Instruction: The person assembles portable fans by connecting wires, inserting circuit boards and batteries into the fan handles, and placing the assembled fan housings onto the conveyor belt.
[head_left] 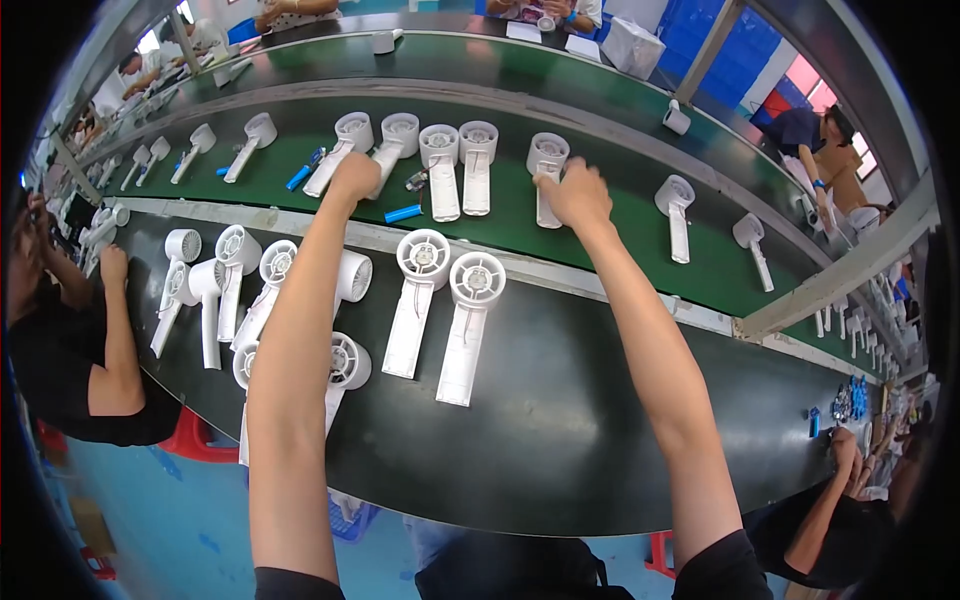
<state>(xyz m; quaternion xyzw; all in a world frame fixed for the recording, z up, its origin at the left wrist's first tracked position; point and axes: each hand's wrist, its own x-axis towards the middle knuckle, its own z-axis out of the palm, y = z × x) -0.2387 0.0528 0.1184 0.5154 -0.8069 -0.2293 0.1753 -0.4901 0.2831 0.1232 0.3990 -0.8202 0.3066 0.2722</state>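
Observation:
My left hand (354,178) is closed at the handle of a white handheld fan (333,163) on the green conveyor; its fingertips are partly hidden. Close beside it lies another white fan (397,138). My right hand (582,196) has its fingers apart, the thumb over the handle of a white fan (549,150) farther right. Between my hands, two more fans (440,170) (478,165) lie side by side with open handles. A blue cylindrical battery (404,213) and a small circuit part (417,181) lie near the left hand.
Two open-handled fans (416,300) (470,330) lie on the dark table before me. Several more fans (236,255) cluster at its left, partly behind my left forearm. A metal post (800,295) rises at the right. Co-workers sit on both sides, beside blue batteries (850,398) at right.

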